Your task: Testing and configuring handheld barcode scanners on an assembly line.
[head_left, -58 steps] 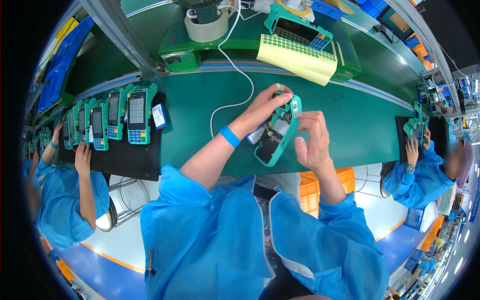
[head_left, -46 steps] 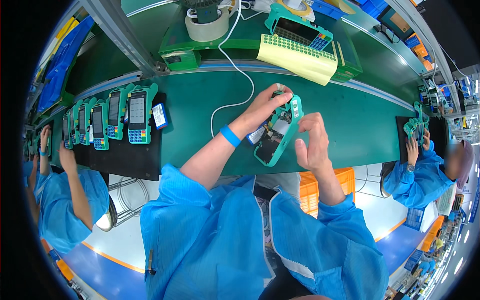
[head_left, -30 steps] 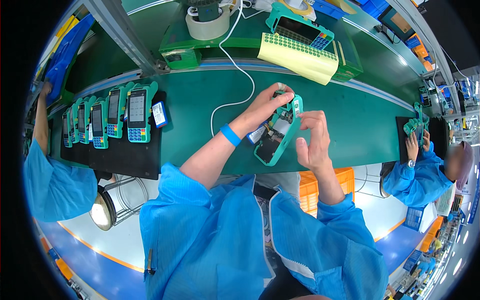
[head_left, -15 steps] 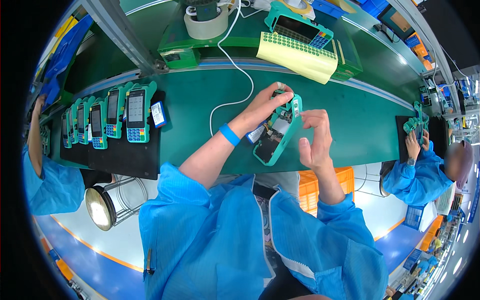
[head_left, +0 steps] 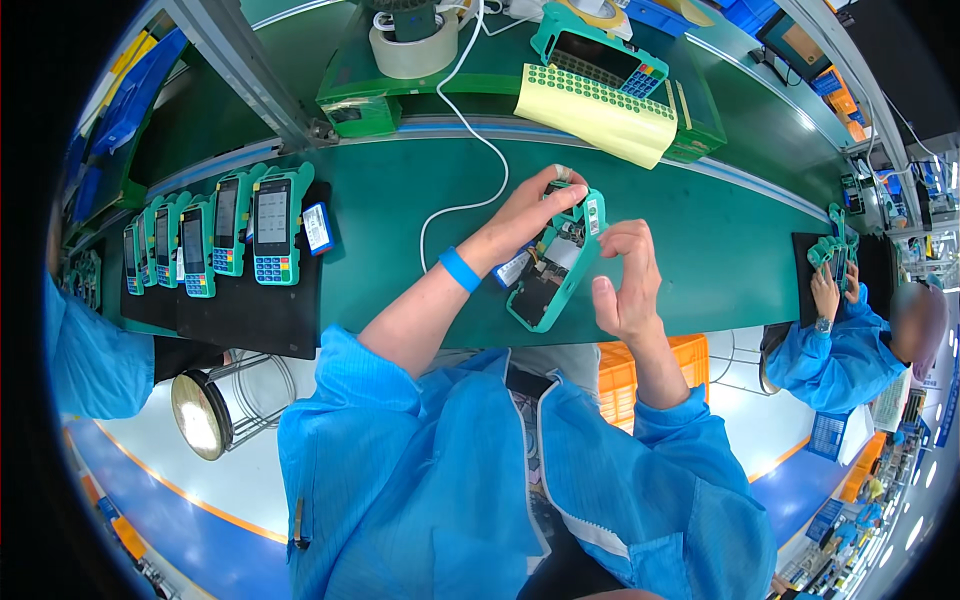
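At the far left a co-worker's blue sleeve (head_left: 90,350) edged the frame, and beside it a row of finished teal handheld terminals (head_left: 215,240) lay face up on a black mat (head_left: 250,315), with a round stool (head_left: 205,412) on the floor below. Nearer the middle, a white cable (head_left: 465,150) ran down the green bench (head_left: 400,180) from a roll of tape (head_left: 412,52). The left hand (head_left: 525,215), a blue wristband (head_left: 460,270) on its forearm, was closed around the upper end of an opened teal terminal (head_left: 555,265), held tilted above the bench edge with its circuit board showing. The right hand (head_left: 625,285) sat just beside the unit's right flank, fingers loosely curled with the tips touching the casing, not clamped on it. Whether they pinched some small part could not be told. To do this step well, the left hand probably needed to keep the shell steady while the right worked lightly, since pressing on the exposed board could shift it. Behind lay a yellow sheet of dot stickers (head_left: 600,115), and at the far right another worker (head_left: 840,340) handled a similar unit.
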The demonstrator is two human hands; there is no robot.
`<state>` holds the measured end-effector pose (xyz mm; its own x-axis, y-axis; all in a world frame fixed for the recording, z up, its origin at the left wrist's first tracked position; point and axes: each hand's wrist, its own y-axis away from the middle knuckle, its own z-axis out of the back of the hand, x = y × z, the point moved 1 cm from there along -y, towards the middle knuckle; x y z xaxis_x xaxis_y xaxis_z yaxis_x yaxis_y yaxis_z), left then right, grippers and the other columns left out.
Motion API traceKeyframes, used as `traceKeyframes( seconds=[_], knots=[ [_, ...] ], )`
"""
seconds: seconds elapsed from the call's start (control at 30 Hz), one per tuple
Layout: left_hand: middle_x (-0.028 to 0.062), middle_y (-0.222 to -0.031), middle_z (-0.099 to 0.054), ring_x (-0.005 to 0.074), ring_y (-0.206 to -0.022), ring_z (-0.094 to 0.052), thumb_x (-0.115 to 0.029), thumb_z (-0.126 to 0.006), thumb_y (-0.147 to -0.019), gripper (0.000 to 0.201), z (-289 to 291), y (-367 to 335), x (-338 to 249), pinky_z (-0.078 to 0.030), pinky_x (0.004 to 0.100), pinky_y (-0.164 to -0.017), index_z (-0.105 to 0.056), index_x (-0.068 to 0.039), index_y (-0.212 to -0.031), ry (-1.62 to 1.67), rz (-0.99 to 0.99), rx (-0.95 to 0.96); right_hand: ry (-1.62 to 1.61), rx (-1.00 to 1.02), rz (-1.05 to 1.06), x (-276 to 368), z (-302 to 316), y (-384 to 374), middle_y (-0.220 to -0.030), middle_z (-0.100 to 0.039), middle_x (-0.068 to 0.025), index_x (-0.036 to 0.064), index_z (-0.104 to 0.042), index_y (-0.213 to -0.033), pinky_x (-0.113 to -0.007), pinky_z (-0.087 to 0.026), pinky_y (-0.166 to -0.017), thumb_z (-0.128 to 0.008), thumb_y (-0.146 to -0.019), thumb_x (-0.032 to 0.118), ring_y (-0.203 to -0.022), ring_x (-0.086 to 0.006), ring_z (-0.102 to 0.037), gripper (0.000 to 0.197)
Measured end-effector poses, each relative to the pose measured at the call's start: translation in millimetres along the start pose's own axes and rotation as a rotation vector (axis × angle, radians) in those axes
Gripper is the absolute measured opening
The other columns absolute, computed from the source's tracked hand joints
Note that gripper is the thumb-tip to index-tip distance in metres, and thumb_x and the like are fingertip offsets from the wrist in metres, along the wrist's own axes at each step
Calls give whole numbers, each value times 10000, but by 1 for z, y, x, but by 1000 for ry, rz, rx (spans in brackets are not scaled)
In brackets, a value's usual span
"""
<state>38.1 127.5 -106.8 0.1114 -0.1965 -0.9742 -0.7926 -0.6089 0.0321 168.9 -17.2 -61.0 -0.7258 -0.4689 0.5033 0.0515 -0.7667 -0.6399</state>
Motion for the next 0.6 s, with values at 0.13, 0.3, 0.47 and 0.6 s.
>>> traceKeyframes(
  seconds=[0.13, 0.3, 0.47, 0.6],
  knots=[
    [34, -1114, -608, 122, -1036, -582, -431, -600, -1006, 422, 1, -1, 3, -491, 296, -881, -595, -93, -1258, 24, 14, -7, -14, -19, -1, -1, 1, 4, -989, -567, -201, -9, -515, -1024, -448, -484, -785, -636, -900, 250, -908, -361, -562, 312],
    [35, -1111, -606, 123, -1037, -580, -431, -597, -1008, 421, 2, -2, 4, -490, 294, -883, -595, -93, -1258, 38, 10, -1, -16, -47, 32, -6, -2, -1, -1020, -584, -216, -11, -520, -1025, -447, -487, -791, -643, -898, 251, -919, -366, -568, 316],
    [39, -1111, -608, 127, -1042, -580, -428, -599, -1007, 415, 1, -3, 6, -487, 290, -883, -596, -97, -1257, 28, 12, -3, 0, -20, 31, -6, -2, 0, -1037, -585, -221, -10, -517, -1023, -451, -488, -793, -648, -894, 253, -926, -372, -571, 322],
    [38, -1112, -610, 127, -1046, -581, -427, -599, -1007, 412, 0, -3, 5, -488, 292, -882, -597, -99, -1257, 8, 11, -5, 15, -19, 23, -7, 0, 0, -1019, -574, -211, -9, -512, -1024, -449, -487, -792, -654, -886, 248, -918, -366, -565, 325]
  ],
)
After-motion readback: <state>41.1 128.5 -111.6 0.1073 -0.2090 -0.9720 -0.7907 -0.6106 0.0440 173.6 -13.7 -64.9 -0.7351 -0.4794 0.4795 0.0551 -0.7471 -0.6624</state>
